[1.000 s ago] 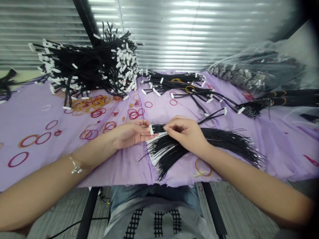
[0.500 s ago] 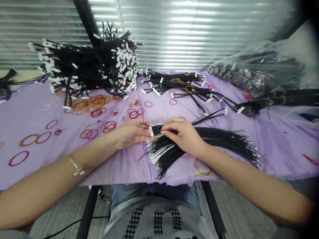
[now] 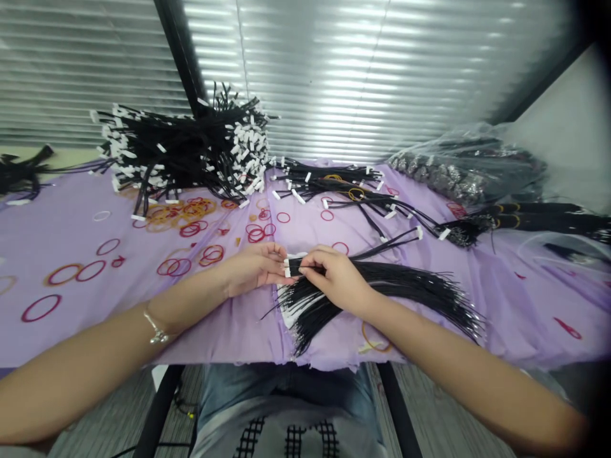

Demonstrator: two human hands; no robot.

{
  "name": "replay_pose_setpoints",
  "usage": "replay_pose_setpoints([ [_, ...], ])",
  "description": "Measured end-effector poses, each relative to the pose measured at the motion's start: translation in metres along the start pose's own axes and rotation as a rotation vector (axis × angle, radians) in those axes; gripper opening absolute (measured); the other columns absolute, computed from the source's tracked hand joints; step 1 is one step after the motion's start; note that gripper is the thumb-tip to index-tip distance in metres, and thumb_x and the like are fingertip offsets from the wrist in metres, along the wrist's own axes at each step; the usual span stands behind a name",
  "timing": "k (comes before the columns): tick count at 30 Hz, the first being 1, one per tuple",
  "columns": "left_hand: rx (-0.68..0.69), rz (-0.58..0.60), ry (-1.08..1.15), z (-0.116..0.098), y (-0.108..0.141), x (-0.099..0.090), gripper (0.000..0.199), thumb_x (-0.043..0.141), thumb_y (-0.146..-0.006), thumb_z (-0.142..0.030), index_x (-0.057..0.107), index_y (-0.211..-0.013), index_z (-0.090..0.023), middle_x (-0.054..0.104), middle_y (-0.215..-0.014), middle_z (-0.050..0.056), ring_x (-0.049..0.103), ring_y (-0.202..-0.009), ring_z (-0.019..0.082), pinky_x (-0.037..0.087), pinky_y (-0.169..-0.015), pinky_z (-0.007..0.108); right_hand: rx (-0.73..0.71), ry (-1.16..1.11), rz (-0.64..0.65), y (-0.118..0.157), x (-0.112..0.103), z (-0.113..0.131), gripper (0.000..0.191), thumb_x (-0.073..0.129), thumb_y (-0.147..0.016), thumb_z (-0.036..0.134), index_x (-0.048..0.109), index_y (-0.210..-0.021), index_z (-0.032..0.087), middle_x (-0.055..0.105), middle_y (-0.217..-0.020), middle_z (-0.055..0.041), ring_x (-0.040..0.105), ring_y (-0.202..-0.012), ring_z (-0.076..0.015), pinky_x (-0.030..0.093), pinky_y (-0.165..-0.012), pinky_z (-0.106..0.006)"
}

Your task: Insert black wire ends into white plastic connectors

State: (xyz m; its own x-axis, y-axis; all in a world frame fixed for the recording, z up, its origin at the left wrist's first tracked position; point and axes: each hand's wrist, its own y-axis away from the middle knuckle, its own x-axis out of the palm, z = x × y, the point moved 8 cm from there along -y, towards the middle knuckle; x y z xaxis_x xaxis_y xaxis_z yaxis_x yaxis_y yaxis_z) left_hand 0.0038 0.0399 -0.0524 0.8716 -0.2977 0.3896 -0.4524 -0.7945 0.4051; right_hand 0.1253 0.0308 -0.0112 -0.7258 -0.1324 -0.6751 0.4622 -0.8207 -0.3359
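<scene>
Between the thumb and fingers of my left hand (image 3: 255, 268) is a small white connector (image 3: 287, 268), with short black wires running from its right side. My right hand (image 3: 337, 278) is closed in a pinch just right of the connector, on a thin black wire (image 3: 296, 270); its tip is too small to make out. Under and beyond my right hand spreads a thick bundle of loose black wires (image 3: 415, 286), their metal-tipped ends fanning to the right. White material (image 3: 289, 313) shows beneath the bundle's left end.
A tall heap of black cables with white connectors (image 3: 186, 149) stands at the back left. Smaller cable bunches (image 3: 329, 184) lie behind my hands. Red and yellow rubber bands (image 3: 191, 213) are scattered over the purple cloth (image 3: 229, 331). Clear plastic bags (image 3: 468, 168) sit at the back right.
The view has tilted, so the table appears lower. My right fingertips have come closer to the white connector. My left hand keeps its hold on it.
</scene>
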Motion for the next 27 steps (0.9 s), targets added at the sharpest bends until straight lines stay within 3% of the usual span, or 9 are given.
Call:
replay_pose_setpoints([
  [5, 0.024, 0.016, 0.0, 0.001, -0.001, -0.002, 0.025, 0.058, -0.067, 0.007, 0.051, -0.082, -0.011, 0.066, -0.07, 0.004, 0.069, -0.067, 0.017, 0.057, -0.074, 0.031, -0.045, -0.009, 0.053, 0.0, 0.005, 0.005, 0.002, 0.063, -0.078, 0.014, 0.062, -0.08, 0.015, 0.059, -0.079, -0.0024, 0.054, -0.074, -0.0122, 0.042, -0.069, -0.025],
  [12, 0.044, -0.005, -0.078, 0.0, 0.001, 0.003, 0.025, 0.059, -0.067, 0.008, 0.05, -0.081, -0.011, 0.064, -0.07, 0.004, 0.068, -0.067, 0.015, 0.058, -0.069, 0.029, 0.01, -0.187, 0.094, -0.003, 0.006, -0.001, 0.005, 0.063, -0.078, 0.013, 0.067, -0.076, 0.016, 0.06, -0.075, -0.0002, 0.055, -0.069, -0.0107, 0.042, -0.066, -0.024],
  [19, 0.046, -0.005, -0.108, 0.001, 0.001, 0.002, 0.027, 0.061, -0.069, 0.008, 0.05, -0.084, -0.011, 0.063, -0.07, 0.003, 0.068, -0.068, 0.014, 0.058, -0.071, 0.031, -0.044, 0.001, 0.109, -0.001, 0.008, 0.005, 0.008, 0.057, -0.082, 0.015, 0.059, -0.075, 0.016, 0.054, -0.076, -0.0009, 0.05, -0.074, -0.0125, 0.04, -0.07, -0.026],
  [27, 0.009, -0.02, -0.154, 0.001, -0.001, 0.004, 0.026, 0.057, -0.069, 0.01, 0.055, -0.086, -0.009, 0.068, -0.071, 0.006, 0.069, -0.069, 0.016, 0.058, -0.072, 0.029, -0.096, 0.031, 0.166, -0.002, 0.016, 0.011, 0.012, 0.05, -0.084, 0.009, 0.054, -0.076, 0.017, 0.053, -0.081, -0.0032, 0.051, -0.079, -0.0142, 0.041, -0.075, -0.027],
])
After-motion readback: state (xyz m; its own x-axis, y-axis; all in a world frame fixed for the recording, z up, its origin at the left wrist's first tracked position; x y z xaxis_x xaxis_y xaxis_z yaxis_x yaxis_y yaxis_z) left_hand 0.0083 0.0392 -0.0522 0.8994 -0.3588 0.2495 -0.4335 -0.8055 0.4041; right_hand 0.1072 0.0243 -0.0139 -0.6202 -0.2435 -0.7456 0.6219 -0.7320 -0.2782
